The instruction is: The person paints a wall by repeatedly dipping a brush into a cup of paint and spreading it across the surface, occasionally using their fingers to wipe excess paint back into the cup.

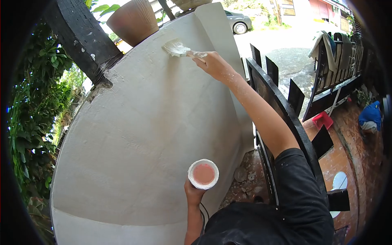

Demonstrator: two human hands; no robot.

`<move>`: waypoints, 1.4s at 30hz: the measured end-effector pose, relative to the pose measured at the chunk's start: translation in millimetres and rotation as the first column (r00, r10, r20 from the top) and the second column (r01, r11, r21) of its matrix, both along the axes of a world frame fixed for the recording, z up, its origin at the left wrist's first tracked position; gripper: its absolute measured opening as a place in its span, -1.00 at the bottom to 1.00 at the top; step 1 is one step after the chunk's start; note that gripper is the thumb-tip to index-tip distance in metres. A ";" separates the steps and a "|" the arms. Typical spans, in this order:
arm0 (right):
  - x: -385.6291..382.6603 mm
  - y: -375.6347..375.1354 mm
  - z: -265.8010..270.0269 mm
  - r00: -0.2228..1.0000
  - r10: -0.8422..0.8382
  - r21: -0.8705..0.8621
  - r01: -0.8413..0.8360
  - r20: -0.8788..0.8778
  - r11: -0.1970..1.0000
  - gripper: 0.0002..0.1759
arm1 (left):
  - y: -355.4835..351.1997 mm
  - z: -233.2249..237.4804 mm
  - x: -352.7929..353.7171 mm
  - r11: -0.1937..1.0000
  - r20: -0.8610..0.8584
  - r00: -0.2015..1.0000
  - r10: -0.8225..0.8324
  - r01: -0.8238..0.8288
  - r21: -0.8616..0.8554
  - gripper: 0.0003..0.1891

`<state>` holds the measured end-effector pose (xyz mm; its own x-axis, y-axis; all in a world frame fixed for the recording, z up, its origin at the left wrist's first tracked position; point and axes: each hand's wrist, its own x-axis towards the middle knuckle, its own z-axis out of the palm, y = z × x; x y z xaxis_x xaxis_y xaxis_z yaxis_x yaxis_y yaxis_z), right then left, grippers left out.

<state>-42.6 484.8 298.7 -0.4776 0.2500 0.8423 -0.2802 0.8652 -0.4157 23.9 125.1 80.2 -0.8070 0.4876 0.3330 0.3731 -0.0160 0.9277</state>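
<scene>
My right hand [213, 66] is closed around the handle of a paintbrush [176, 48], its arm stretched up and forward. White paint coats the bristles, which appear to touch the upper part of a pale wall [134, 134]. Lower down, my left hand [193, 193] grips a cup [203, 174] with a white-smeared rim and a pinkish inside. The far side of the cup and most of the left fingers are hidden. Paint specks dot my right wrist and forearm.
Atop the wall stand a clay pot [132, 22] and a dark wooden post [81, 41]. A black metal gate [281, 96] runs close along my right arm. A red dustpan [322, 120] and blue cloth [370, 115] lie farther right. Leafy plants [32, 114] hang at left.
</scene>
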 end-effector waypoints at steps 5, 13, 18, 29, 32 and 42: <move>38.2 19.4 -90.2 0.916 -0.005 -0.013 0.011 0.400 1.000 -0.62 | -1.4 2.3 -16.4 0.994 -0.060 0.996 -0.072 0.066 -0.083 -0.30; 136.6 -50.3 -161.1 0.946 0.324 -0.803 -0.190 0.003 0.564 -0.61 | 11.6 10.6 -43.3 0.997 -0.227 0.972 -0.066 0.057 -0.048 -0.19; 184.4 -97.8 -211.4 0.938 0.294 -0.878 -0.293 -0.186 0.379 -0.59 | 9.8 5.2 -40.0 0.989 -0.343 0.932 -0.114 0.073 -0.131 -0.15; 292.1 -212.5 -253.6 0.994 -0.085 -0.937 0.097 0.073 0.335 -0.61 | 26.4 -57.1 -40.9 0.814 0.177 0.828 -0.532 0.558 -0.160 -0.13; 328.0 -247.5 -235.9 0.942 -0.174 -0.818 0.336 0.287 0.468 -0.71 | 33.9 -76.2 -25.9 0.713 0.246 0.726 -0.642 0.684 -0.156 -0.16; 409.2 -338.2 -205.5 0.736 -0.280 -0.535 0.652 0.616 0.538 -0.69 | 35.7 -87.5 53.0 0.354 0.099 0.408 -0.908 0.871 -0.340 -0.11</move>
<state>366.5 146.6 93.2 -0.3416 0.9380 0.0598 0.4331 0.2135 -0.8757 76.8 160.8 -7.3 0.1870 0.9802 0.0653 0.3920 -0.1354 0.9099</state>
